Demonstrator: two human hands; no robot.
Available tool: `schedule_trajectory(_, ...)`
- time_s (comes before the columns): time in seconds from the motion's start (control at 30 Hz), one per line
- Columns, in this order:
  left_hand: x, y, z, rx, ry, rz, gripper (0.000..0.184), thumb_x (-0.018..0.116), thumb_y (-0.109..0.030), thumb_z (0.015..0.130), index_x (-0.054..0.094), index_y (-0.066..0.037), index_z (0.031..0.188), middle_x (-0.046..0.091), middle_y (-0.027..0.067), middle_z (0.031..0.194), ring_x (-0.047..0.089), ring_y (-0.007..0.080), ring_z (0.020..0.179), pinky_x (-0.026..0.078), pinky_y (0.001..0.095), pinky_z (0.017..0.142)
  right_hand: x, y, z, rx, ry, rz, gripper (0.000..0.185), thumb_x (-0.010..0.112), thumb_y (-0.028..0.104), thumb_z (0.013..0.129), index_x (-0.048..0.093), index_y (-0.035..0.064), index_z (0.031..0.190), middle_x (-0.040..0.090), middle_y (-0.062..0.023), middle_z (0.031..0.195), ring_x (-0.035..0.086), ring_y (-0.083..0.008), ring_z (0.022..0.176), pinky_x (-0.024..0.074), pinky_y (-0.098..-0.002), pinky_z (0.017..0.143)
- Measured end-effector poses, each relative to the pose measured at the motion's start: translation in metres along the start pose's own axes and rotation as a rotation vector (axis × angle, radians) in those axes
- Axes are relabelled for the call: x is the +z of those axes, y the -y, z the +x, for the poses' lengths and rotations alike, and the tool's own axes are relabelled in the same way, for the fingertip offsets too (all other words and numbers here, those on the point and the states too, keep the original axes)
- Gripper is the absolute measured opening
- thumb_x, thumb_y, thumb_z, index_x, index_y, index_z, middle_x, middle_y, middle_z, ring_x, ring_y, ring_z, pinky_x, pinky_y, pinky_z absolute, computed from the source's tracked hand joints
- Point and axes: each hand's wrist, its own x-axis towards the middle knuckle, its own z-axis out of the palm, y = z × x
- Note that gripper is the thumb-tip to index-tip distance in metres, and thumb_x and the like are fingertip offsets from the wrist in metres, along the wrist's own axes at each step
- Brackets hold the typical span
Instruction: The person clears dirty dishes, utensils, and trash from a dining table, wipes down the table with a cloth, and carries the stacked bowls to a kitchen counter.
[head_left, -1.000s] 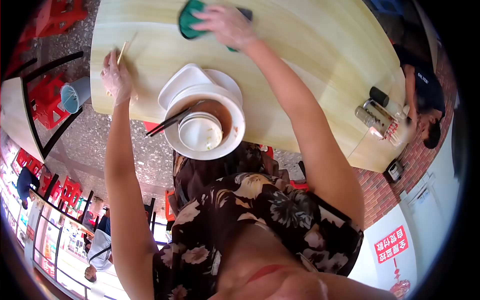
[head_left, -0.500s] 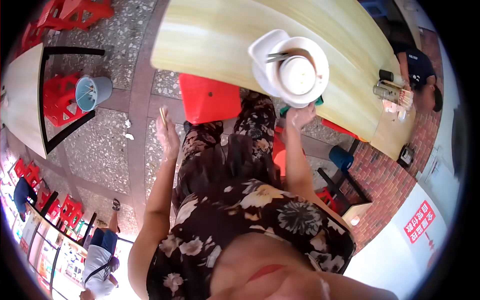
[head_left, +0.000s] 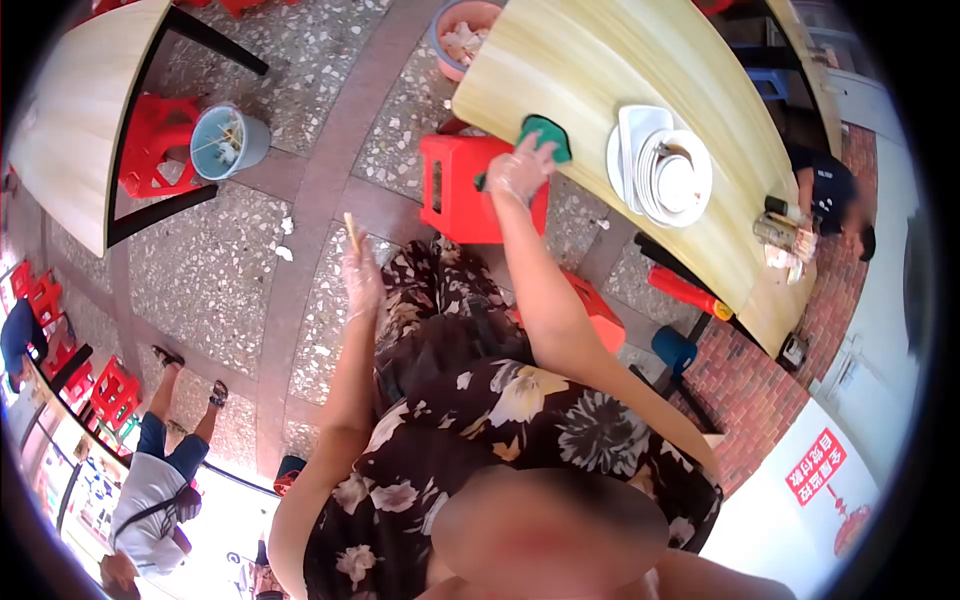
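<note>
My right hand (head_left: 522, 176), in a clear plastic glove, presses a green cloth (head_left: 546, 139) onto the near left part of the wood-patterned table (head_left: 590, 60). Its fingers lie over the cloth. To the right of it on the tabletop stands a stack of white bowls (head_left: 690, 205), with a white oblong dish (head_left: 630, 150) leaning at its left side. My left hand (head_left: 363, 275), gloved too, hangs over the floor at my left side. Thin wooden chopsticks (head_left: 351, 230) stick out from its closed fingers; how many is unclear.
A red stool (head_left: 470, 205) stands before me at the table edge. Left are a light blue bucket (head_left: 238, 150) with sticks and another table (head_left: 80, 120). A pink basin (head_left: 462, 45) of waste sits beyond. One person (head_left: 830, 180) is at the right, another (head_left: 160, 510) lower left.
My right hand has moved left with the green cloth, from beside the bowls to the table's near left part. My left hand still has the chopsticks. The whole view has shifted.
</note>
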Motion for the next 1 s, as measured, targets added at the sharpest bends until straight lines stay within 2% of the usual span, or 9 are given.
schedule_trajectory(0.23, 0.054, -0.027, 0.082, -0.268, -0.068, -0.025, 0.040, 0.045, -0.043, 0.092, 0.054, -0.007, 0.105, 0.052, 0.0054, 0.080, 0.035, 0.0112, 0.049, 0.033, 0.0281, 0.045, 0.026, 0.068, 0.060, -0.386, -0.118, 0.146, 0.057, 0.058, 0.013, 0.070, 0.048, -0.0004, 0.124, 0.041, -0.0309, 0.128, 0.039, -0.0429, 0.115, 0.0316, -0.0462, 0.099)
schedule_trajectory(0.3, 0.069, -0.070, 0.114, -0.336, 0.117, 0.122, 0.034, 0.045, -0.030, 0.090, 0.054, -0.001, 0.105, 0.052, 0.0032, 0.078, 0.046, 0.0163, 0.074, 0.039, 0.0352, 0.069, 0.025, 0.065, 0.085, -0.487, -0.152, 0.150, 0.052, 0.057, 0.012, 0.069, 0.053, 0.0052, 0.121, 0.045, -0.0262, 0.127, 0.043, -0.0422, 0.110, 0.0357, -0.0468, 0.096)
schedule_trajectory(0.4, 0.131, -0.111, 0.170, -0.189, 0.120, 0.137, 0.030, 0.046, -0.027, 0.087, 0.056, 0.000, 0.095, 0.052, 0.0080, 0.071, 0.046, 0.0149, 0.065, 0.039, 0.0339, 0.059, 0.027, 0.055, 0.099, -0.543, -0.298, 0.204, 0.047, 0.054, 0.010, 0.070, 0.058, 0.0079, 0.117, 0.049, -0.0218, 0.126, 0.047, -0.0392, 0.106, 0.0381, -0.0458, 0.094)
schedule_trajectory(0.57, 0.259, -0.093, 0.347, -0.036, 0.594, 0.503, 0.049, 0.050, -0.037, 0.085, 0.052, 0.000, 0.117, 0.062, 0.0221, 0.103, 0.061, 0.0304, 0.094, 0.046, 0.0409, 0.078, 0.020, 0.063, 0.098, -0.442, -0.248, 0.174, 0.050, 0.050, 0.005, 0.070, 0.057, 0.0097, 0.119, 0.046, -0.0196, 0.130, 0.045, -0.0382, 0.107, 0.0369, -0.0452, 0.095)
schedule_trajectory(0.67, 0.295, -0.181, 0.332, -0.061, 0.182, 0.601, 0.063, 0.053, -0.042, 0.084, 0.040, -0.003, 0.131, 0.045, 0.0292, 0.127, 0.050, 0.0369, 0.115, 0.042, 0.0434, 0.090, 0.009, 0.071, 0.096, -0.418, -0.172, 0.106, 0.052, 0.049, 0.008, 0.069, 0.053, 0.0046, 0.121, 0.043, -0.0224, 0.130, 0.044, -0.0383, 0.112, 0.0353, -0.0471, 0.095)
schedule_trajectory(0.73, 0.282, -0.208, 0.347, 0.254, 0.469, 0.644, 0.079, 0.054, -0.047, 0.082, 0.022, -0.006, 0.142, 0.025, 0.0304, 0.140, 0.037, 0.0422, 0.124, 0.036, 0.0449, 0.099, 0.011, 0.068, 0.097, -0.391, -0.113, 0.076, 0.057, 0.049, 0.010, 0.068, 0.048, 0.0019, 0.125, 0.040, -0.0259, 0.131, 0.042, -0.0397, 0.115, 0.0328, -0.0494, 0.096)
schedule_trajectory(0.8, 0.241, -0.263, 0.320, 0.179, 0.800, 0.508, 0.079, 0.052, -0.047, 0.084, 0.019, -0.006, 0.143, 0.025, 0.0304, 0.140, 0.028, 0.0436, 0.129, 0.028, 0.0452, 0.105, 0.010, 0.067, 0.095, -0.343, -0.074, 0.084, 0.063, 0.049, 0.011, 0.067, 0.043, 0.0021, 0.129, 0.038, -0.0294, 0.131, 0.039, -0.0414, 0.117, 0.0320, -0.0520, 0.095)
schedule_trajectory(0.9, 0.210, -0.214, 0.338, 0.653, 0.808, 0.854, 0.063, 0.048, -0.044, 0.087, 0.043, 0.002, 0.129, 0.050, 0.0292, 0.120, 0.050, 0.0426, 0.109, 0.039, 0.0477, 0.092, 0.007, 0.071, 0.095, -0.270, -0.094, 0.099, 0.065, 0.049, 0.011, 0.067, 0.040, -0.0007, 0.130, 0.034, -0.0301, 0.132, 0.036, -0.0441, 0.118, 0.0301, -0.0522, 0.096)
schedule_trajectory(1.0, 0.207, -0.283, 0.333, 0.411, 0.881, 0.785, 0.049, 0.049, -0.042, 0.087, 0.060, 0.003, 0.101, 0.063, 0.0235, 0.095, 0.059, 0.0384, 0.095, 0.045, 0.0410, 0.084, 0.002, 0.085, 0.096, -0.168, -0.080, 0.100, 0.066, 0.049, 0.012, 0.066, 0.040, -0.0018, 0.130, 0.034, -0.0307, 0.131, 0.037, -0.0480, 0.114, 0.0312, -0.0546, 0.095)
